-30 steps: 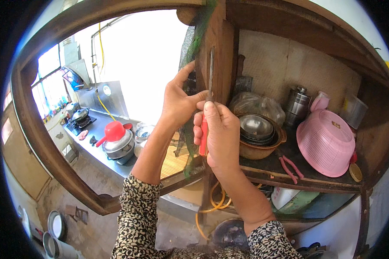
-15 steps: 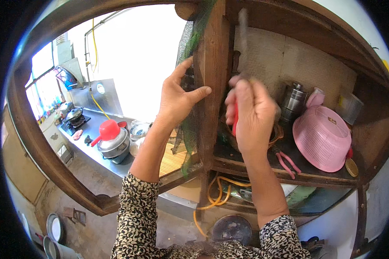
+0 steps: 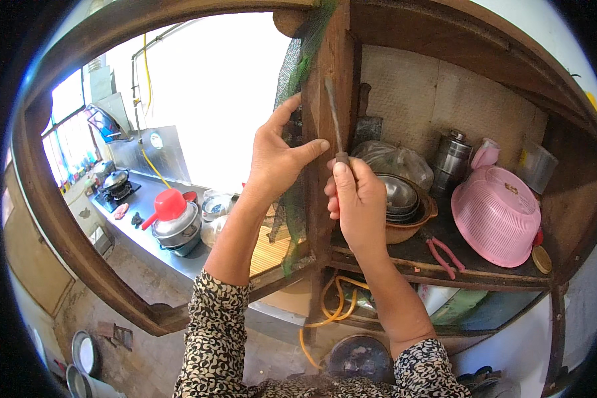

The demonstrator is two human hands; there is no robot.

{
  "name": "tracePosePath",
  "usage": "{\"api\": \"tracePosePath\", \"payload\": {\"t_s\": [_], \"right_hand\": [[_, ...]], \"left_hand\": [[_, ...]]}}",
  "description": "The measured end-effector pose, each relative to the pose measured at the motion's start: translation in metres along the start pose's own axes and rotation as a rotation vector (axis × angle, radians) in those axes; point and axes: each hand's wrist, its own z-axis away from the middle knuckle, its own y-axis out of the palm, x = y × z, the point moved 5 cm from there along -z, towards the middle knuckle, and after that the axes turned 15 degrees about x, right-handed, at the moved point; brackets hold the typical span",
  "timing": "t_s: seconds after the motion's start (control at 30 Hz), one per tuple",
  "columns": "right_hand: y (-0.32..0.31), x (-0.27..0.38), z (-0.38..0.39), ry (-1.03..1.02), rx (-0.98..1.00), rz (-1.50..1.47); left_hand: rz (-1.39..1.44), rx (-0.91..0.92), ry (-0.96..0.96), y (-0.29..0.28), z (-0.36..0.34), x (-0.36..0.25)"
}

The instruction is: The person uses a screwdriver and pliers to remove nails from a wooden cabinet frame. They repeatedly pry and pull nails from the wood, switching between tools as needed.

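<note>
Screwdriver (image 3: 334, 119) is clenched in my right hand (image 3: 361, 202) by the wooden post (image 3: 322, 222), near upright, tip up, leaning slightly left. My fingers mostly hide the handle. Left hand (image 3: 277, 159)'s just beside, thumb spread, can't tell if it's gripping.

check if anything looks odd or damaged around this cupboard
Yes: the green mesh hangs bunched and ragged by the left hand, leaving most of the wooden frame's opening uncovered. The pink-handled pliers also seem out of place, lying on a shelf with bowls and a pink basket.
</note>
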Motion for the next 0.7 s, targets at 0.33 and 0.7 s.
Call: {"api": "tracePosePath", "payload": {"t_s": [0.33,0.7], "right_hand": [[0.01,-0.001,-0.001,0.043,-0.039,-0.208],[0.019,0.003,-0.001,0.041,-0.039,-0.246]], "left_hand": [[-0.065,-0.01,0.027,0.0,0.0,0.0],[-0.029,0.009,-0.027,0.0,0.001,0.0]]}}
